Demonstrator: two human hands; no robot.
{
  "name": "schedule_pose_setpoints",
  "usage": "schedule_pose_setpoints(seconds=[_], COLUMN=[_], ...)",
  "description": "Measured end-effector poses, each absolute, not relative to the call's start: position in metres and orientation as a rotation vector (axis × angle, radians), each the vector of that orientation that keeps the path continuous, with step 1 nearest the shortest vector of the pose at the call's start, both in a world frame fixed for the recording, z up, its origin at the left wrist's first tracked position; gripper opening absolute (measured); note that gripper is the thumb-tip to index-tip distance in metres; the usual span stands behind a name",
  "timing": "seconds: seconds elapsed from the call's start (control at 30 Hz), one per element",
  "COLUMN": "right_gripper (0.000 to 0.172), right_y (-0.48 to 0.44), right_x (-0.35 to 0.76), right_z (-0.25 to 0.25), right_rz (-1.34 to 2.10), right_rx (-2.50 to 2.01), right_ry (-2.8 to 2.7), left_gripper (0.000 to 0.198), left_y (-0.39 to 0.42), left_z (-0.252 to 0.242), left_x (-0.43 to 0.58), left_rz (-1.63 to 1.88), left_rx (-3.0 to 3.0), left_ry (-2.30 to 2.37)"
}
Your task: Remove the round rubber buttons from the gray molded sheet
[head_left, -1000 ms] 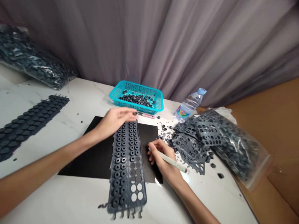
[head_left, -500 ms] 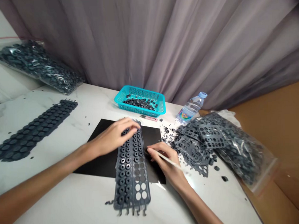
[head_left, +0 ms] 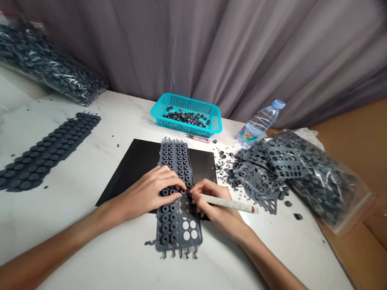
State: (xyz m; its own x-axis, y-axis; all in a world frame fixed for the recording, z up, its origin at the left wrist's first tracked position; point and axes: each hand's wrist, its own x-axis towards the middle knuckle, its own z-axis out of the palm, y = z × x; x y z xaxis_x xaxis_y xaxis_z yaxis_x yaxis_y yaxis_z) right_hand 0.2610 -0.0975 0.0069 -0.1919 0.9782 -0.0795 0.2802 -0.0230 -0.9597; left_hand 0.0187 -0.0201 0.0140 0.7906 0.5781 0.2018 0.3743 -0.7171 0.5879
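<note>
A dark grey rubber sheet (head_left: pixel 167 218) with raised rings in rows lies lengthwise before me. Several round holes show white table at its lower right. My left hand (head_left: pixel 157 187) rests across the sheet, fingers spread, thumb and index tips on either side of a ring. Close by, at the sheet's right edge, my right hand (head_left: pixel 217 201) is closed on a pen-like tool with a pale, wrapped handle (head_left: pixel 230 203) and a reddish end. The tool's tip is hidden by the fingers. A black mat (head_left: pixel 124 169) lies partly under the sheet.
A turquoise basket (head_left: pixel 188 129) holds small black pieces, with pink thread snips (head_left: pixel 199 138) before it. To the right are a water bottle (head_left: pixel 259 124), punched sheet scraps (head_left: pixel 255 176) and a filled plastic bag (head_left: pixel 330 182). Another rubber sheet (head_left: pixel 49 153) and bag (head_left: pixel 45 61) lie left.
My left hand has come down the sheet towards me, from its far end to beside my right hand. The tool's handle has swung lower. The whole view has shifted slightly.
</note>
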Motion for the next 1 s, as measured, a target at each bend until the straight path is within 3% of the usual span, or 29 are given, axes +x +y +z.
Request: schedule_pose_setpoints(seconds=[0.27,0.7,1.0], right_gripper=[0.019,0.009,0.012], right_y=[-0.0976,-0.0992,-0.0984], right_x=[0.2568,0.2550,0.2546], right_z=[0.0056,0.0060,0.0060], right_rz=[1.282,1.291,1.309], right_rx=[-1.370,-1.359,-1.347], right_ry=[-1.491,-1.442,-1.415], left_gripper=[0.015,0.017,0.017], left_y=[-0.0211,-0.0229,-0.0255], left_z=[0.0149,0.0136,0.0169], left_x=[0.0205,0.0214,0.0212], left_rz=[0.522,0.501,0.469], left_rx=[2.446,2.463,2.535], left_ry=[0.710,0.759,0.735])
